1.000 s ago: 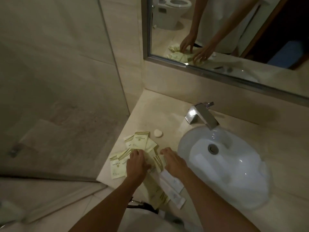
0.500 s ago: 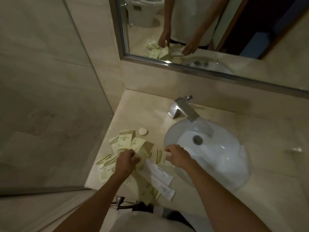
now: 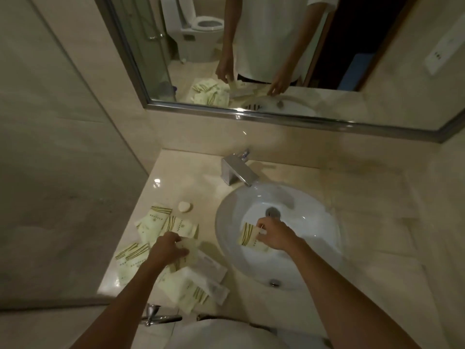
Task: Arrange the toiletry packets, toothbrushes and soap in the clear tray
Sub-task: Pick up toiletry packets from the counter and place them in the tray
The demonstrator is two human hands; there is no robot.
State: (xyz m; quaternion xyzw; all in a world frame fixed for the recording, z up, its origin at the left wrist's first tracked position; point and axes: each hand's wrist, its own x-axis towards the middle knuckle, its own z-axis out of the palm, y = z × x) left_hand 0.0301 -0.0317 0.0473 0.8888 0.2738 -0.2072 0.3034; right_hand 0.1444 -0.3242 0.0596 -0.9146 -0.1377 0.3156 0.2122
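Several pale green toiletry packets with striped tops lie scattered on the beige counter left of the sink. Two long white toothbrush wrappers lie among them near the front edge. A small round white soap sits behind the pile. My left hand rests on the pile, fingers closed on a packet. My right hand hovers over the white sink basin, pinching a striped packet. No clear tray shows in the head view.
A chrome faucet stands behind the basin. A mirror above the backsplash reflects my hands and a toilet. A glass shower panel borders the counter's left side. A chrome towel hook sticks out below the front edge.
My right hand has moved right, carrying a striped packet from the pile out over the basin. My left hand stays on the pile. The camera has tilted up and right.
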